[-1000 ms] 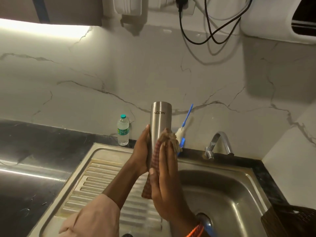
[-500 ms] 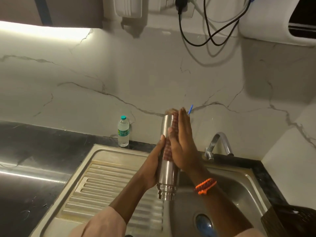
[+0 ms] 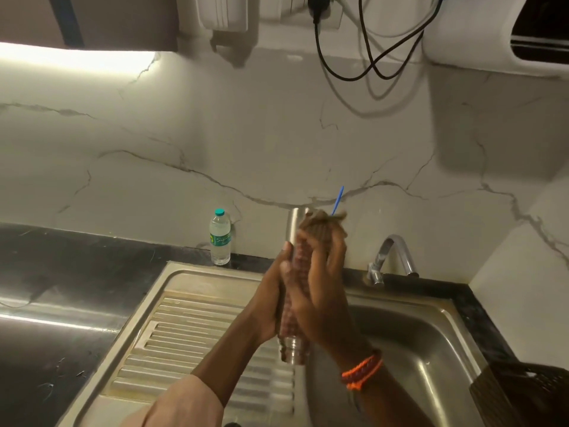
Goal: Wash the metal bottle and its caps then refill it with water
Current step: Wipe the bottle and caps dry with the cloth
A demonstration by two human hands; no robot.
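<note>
Over the steel sink [image 3: 431, 331], left hand [image 3: 272, 306] clenches the inverted metal bottle [image 3: 294, 349], apparently draining; right hand [image 3: 323, 291] presses a cloth [image 3: 320, 224] around it above that grip, wiping

Dark stone counter [image 3: 77, 272] w/ a steel sink [image 3: 431, 349] set in it. Small plastic water bottle [image 3: 220, 238] stands upright on the counter by the wall. Dark basket [image 3: 529, 392] at right corner.
</note>
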